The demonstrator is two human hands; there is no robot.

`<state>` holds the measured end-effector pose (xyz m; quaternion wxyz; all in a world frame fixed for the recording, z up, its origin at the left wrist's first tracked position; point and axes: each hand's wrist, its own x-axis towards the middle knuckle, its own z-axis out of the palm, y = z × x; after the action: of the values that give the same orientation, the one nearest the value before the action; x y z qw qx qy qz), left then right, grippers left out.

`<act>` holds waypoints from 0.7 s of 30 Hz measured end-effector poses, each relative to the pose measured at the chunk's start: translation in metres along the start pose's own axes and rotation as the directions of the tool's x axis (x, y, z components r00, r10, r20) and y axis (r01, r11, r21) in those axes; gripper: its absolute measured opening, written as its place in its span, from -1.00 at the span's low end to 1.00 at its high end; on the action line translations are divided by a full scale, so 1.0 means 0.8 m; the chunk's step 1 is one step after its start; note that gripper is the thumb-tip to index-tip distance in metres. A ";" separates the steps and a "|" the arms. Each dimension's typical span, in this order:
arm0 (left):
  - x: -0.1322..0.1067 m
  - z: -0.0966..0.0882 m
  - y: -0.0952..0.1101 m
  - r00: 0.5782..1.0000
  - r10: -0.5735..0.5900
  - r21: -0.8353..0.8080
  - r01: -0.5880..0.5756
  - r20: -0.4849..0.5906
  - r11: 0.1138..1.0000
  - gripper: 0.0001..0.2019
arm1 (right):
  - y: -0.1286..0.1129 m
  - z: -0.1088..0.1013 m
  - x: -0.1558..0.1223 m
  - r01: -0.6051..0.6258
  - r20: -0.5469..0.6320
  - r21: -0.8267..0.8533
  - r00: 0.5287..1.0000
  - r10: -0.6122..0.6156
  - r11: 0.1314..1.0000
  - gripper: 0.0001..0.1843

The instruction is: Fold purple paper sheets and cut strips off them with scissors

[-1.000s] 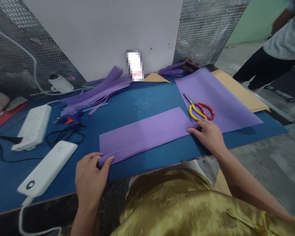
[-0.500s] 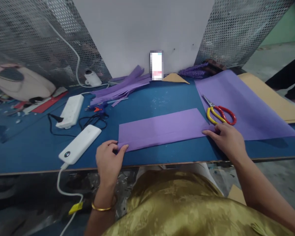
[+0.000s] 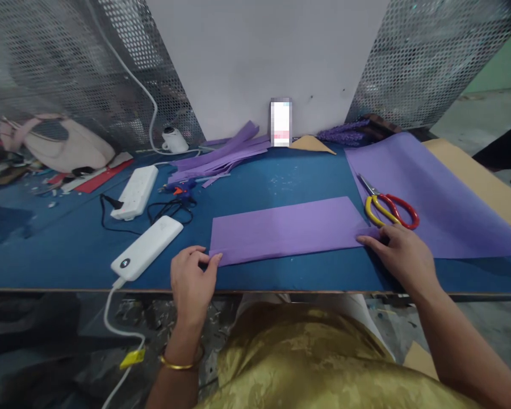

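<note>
A folded strip of purple paper (image 3: 287, 230) lies across the blue table in front of me. My left hand (image 3: 193, 278) pinches its near left corner between thumb and fingers. At the opposite end, my right hand (image 3: 402, 250) grips the near right corner, where a small flap of paper sticks out. Scissors (image 3: 392, 209) with one yellow and one red handle lie just beyond my right hand. They rest on a larger purple sheet (image 3: 430, 193), with the blades pointing away to the left.
Cut purple strips (image 3: 225, 153) lie at the back near a lit phone (image 3: 281, 122). To the left are a white power bank (image 3: 147, 248), a power strip (image 3: 135, 192), a blue glue gun (image 3: 181, 188) and a pale pink bag (image 3: 63, 142). Brown paper (image 3: 485, 182) sits at the right.
The view has shifted slightly, so everything sits a little further right and mostly lower. Both hands keep their hold on the paper's two ends; the strip looks much the same.
</note>
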<state>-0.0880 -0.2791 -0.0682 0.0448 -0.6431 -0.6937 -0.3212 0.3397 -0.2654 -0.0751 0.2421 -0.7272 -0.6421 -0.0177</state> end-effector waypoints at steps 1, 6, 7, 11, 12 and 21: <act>0.000 0.000 0.001 1.000 -0.002 0.004 0.002 -0.002 1.000 -0.69 | 0.001 0.000 0.000 0.007 0.000 -0.002 1.000 -0.007 1.000 -0.32; 0.000 0.003 0.000 1.000 -0.007 0.028 0.007 -0.009 1.000 -0.71 | 0.000 0.001 0.001 0.032 -0.013 -0.033 0.999 -0.032 0.999 -0.30; 0.000 0.004 -0.001 1.000 -0.003 0.029 0.004 -0.009 1.000 -0.71 | 0.000 0.001 0.001 0.034 -0.013 -0.040 0.999 -0.035 0.999 -0.30; 0.002 0.006 -0.005 1.000 0.003 0.034 -0.003 0.000 0.999 -0.71 | 0.000 0.002 0.002 0.035 0.000 -0.057 0.999 -0.035 0.998 -0.30; 0.002 0.006 -0.006 1.000 -0.001 0.033 0.001 0.000 0.999 -0.71 | 0.001 0.002 0.002 0.032 0.002 -0.059 0.999 -0.032 0.998 -0.30; -0.001 0.007 -0.002 0.999 -0.005 0.012 0.005 -0.040 1.000 -0.70 | 0.003 0.004 0.002 0.026 -0.003 -0.048 1.000 -0.026 0.999 -0.35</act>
<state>-0.0873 -0.2767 -0.0735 0.0616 -0.6345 -0.6964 -0.3297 0.3412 -0.2631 -0.0784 0.2254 -0.7245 -0.6503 -0.0376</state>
